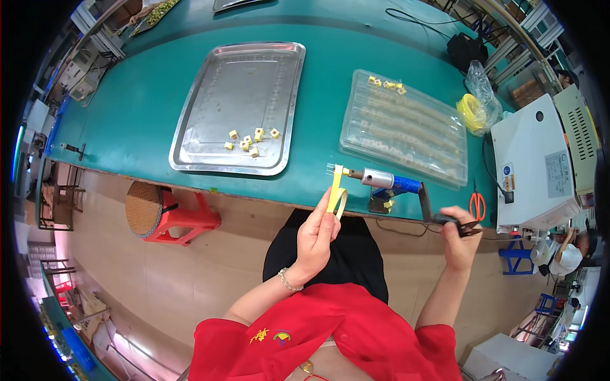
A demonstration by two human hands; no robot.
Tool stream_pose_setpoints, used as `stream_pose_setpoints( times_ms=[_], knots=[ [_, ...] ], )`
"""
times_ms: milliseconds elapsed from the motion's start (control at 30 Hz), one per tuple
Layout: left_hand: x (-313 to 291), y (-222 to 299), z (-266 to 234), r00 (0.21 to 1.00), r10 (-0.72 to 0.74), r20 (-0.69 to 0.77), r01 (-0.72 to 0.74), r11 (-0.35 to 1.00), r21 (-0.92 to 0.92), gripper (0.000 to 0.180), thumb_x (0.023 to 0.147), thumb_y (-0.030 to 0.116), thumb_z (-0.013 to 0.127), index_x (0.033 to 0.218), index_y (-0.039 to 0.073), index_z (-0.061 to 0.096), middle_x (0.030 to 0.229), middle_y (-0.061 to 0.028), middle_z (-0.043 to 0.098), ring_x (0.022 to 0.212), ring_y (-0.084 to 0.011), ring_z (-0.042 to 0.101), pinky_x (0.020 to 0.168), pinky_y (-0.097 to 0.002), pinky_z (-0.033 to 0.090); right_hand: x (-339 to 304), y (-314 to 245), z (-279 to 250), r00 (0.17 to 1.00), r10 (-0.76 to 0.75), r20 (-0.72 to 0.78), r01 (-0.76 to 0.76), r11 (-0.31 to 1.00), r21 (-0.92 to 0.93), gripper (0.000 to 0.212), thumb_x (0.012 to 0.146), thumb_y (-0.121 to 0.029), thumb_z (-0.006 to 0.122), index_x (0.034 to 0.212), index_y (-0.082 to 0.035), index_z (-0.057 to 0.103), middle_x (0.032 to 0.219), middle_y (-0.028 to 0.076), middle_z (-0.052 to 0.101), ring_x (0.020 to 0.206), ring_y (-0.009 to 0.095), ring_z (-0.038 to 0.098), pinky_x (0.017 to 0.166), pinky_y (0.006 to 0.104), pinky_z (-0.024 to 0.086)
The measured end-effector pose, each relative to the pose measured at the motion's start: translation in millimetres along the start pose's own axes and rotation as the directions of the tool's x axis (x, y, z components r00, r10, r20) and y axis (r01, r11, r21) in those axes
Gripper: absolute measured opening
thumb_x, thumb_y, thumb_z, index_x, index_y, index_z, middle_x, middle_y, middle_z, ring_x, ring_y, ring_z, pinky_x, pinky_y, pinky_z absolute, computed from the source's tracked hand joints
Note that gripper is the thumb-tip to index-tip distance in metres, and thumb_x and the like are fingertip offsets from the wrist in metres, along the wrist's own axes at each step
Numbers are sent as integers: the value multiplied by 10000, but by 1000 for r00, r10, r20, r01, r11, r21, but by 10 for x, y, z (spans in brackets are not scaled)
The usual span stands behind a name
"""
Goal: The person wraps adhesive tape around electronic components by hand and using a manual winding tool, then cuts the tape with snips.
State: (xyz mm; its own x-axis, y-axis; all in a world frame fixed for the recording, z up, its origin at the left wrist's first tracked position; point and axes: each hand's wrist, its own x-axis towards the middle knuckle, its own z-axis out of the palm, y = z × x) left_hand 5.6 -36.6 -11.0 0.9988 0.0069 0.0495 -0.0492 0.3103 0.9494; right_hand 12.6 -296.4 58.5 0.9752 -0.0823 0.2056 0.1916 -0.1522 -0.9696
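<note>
My left hand is closed on a roll of yellow tape. From it a strip runs up to a small pinned part at the tip of a blue and silver hand-crank winder. The winder is fixed at the table's near edge, its dark crank arm bent down toward me. My right hand is closed round the black crank handle. A dark, pointed tool also shows at that hand; its kind is unclear. Small yellow pieces lie under the winder.
A metal tray with several yellow wrapped parts stands left. Clear plastic trays carry several more. To the right are orange-handled scissors, yellow tape rolls by a plastic bag, and a white machine. A red stool stands below the table.
</note>
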Motion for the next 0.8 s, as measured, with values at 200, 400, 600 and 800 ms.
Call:
stream_pose_setpoints(
  times_ms=[200, 400, 600, 800],
  knots=[
    [60, -3, 3, 998, 52, -30, -49, 994, 99, 418, 971, 145, 387, 1363, 12, 331, 652, 22, 420, 575, -47, 385, 525, -191, 336, 622, 72, 71, 984, -67, -168, 76, 996, 50, 170, 861, -68, 589, 1014, 8, 592, 780, 15, 562, 588, 55, 472, 528, 166, 370],
    [127, 74, 81, 993, 113, -34, -106, 981, 161, 418, 967, 129, 388, 1357, -9, 330, 648, 6, 433, 569, -56, 393, 531, -195, 348, 651, 637, 202, 987, 39, -153, -60, 989, -133, 147, 867, -124, 590, 954, -10, 624, 666, -17, 540, 538, 27, 418, 476, 164, 286],
    [201, 103, 99, 987, 147, -57, -132, 967, 220, 414, 967, 117, 379, 1356, -17, 326, 645, 9, 430, 566, -60, 390, 533, -195, 350, -108, 280, 100, 972, 225, -64, -223, 974, 50, 97, 818, -36, 593, 883, 28, 626, 703, 19, 571, 546, 50, 478, 487, 177, 345],
    [215, 74, 90, 993, 86, -80, -72, 984, 164, 419, 969, 122, 378, 1359, -18, 317, 645, 13, 422, 570, -54, 378, 536, -191, 341, 6, 268, 62, 961, 274, 39, -273, 962, -31, 137, 828, -91, 615, 897, 27, 627, 687, 24, 577, 580, 55, 509, 514, 171, 357]
  ],
)
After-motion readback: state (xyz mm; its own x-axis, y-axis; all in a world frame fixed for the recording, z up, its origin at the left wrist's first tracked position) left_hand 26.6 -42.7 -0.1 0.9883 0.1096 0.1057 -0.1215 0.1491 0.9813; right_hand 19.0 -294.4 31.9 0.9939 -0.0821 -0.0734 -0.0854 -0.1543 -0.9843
